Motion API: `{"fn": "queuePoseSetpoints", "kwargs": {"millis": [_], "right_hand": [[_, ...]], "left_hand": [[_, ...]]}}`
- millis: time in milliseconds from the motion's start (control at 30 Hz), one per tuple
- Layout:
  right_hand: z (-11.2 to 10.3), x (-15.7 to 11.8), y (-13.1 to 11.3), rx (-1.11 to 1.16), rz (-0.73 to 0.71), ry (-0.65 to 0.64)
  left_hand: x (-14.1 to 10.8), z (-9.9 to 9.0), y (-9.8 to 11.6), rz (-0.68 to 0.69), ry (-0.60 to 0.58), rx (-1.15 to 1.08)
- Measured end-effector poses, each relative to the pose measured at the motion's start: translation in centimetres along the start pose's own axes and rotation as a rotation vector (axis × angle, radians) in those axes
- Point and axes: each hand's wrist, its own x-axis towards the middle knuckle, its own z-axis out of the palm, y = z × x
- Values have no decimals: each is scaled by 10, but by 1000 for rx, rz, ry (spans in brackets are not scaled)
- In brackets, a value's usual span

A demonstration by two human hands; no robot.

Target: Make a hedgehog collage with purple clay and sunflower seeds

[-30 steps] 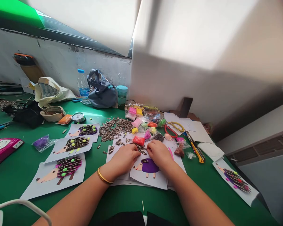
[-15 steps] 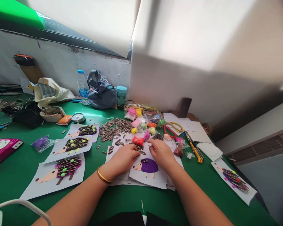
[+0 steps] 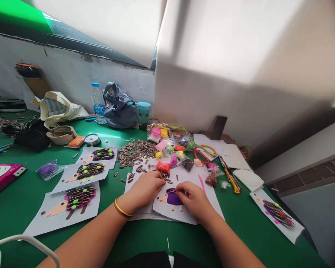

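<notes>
Under my hands lies a white sheet (image 3: 163, 212) with a clay hedgehog (image 3: 174, 199), its body purple and its face pale. Dark striped sunflower seeds (image 3: 171, 191) lie on the upper part of the body. My right hand (image 3: 194, 199) covers the hedgehog's right side, thumb and forefinger pinched at a sunflower seed on the purple clay. My left hand (image 3: 147, 188) rests on the paper left of the hedgehog, fingers curled together beside some loose seeds; what they hold, if anything, is hidden.
A seed pile (image 3: 135, 152) lies beyond my left hand, beside bagged coloured clay (image 3: 163, 166). Scissors (image 3: 202, 154) and a yellow cutter (image 3: 233, 178) lie to the right. Finished hedgehog sheets (image 3: 56, 223) lie at left, one more (image 3: 290, 230) at far right.
My right hand has moved down toward me from the upper part of the paper onto the purple body, uncovering a loose seed and a pink strip. My left hand stays in place.
</notes>
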Motion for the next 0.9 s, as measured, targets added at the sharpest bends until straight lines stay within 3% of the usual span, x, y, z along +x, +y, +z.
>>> {"fn": "queuePoseSetpoints", "kwargs": {"millis": [167,567,900], "right_hand": [[8,0,-4,-67,-9,-34],[19,1,2,-399,-218,44],[23,4,1,-502,-247,47]], "left_hand": [[0,-1,1,-4,-3,3],[1,-2,1,-11,-13,4],[0,-2,2,-10,-14,10]]}}
